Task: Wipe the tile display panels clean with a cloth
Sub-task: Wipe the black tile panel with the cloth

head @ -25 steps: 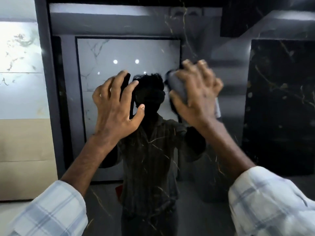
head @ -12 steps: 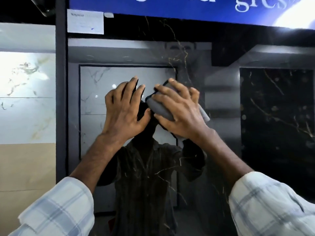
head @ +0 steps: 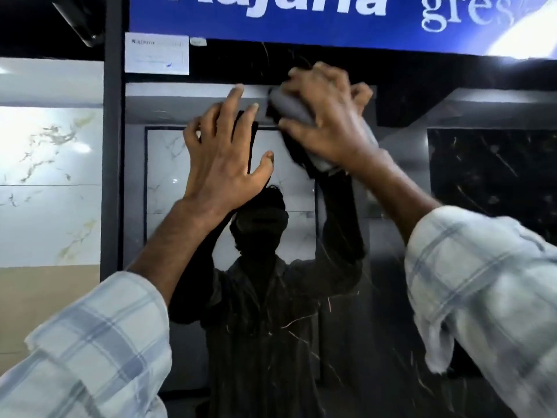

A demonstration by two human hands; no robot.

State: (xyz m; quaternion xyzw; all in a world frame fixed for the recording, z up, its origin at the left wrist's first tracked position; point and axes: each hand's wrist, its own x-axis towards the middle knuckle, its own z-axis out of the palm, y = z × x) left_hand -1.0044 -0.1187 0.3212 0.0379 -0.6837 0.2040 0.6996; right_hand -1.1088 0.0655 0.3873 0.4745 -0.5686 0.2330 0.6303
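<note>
A glossy black tile panel (head: 401, 297) with thin gold veins fills the middle of the view and mirrors a person and the room behind. My right hand (head: 328, 122) grips a grey cloth (head: 289, 105) and presses it against the panel near its top edge, just under the blue sign. My left hand (head: 223, 158) lies flat on the panel with fingers spread, to the left of the cloth and a little lower. Checked sleeves cover both forearms.
A blue brand sign (head: 331, 22) runs across the top. A white paper label (head: 156, 52) is stuck at the panel's upper left. A dark frame post (head: 113, 146) separates it from a white marble panel (head: 51, 176) above a beige one (head: 45, 297).
Both hands have moved up the black panel, the right one carrying the cloth from its middle to near the top edge. The view has tilted up, bringing the blue sign in.
</note>
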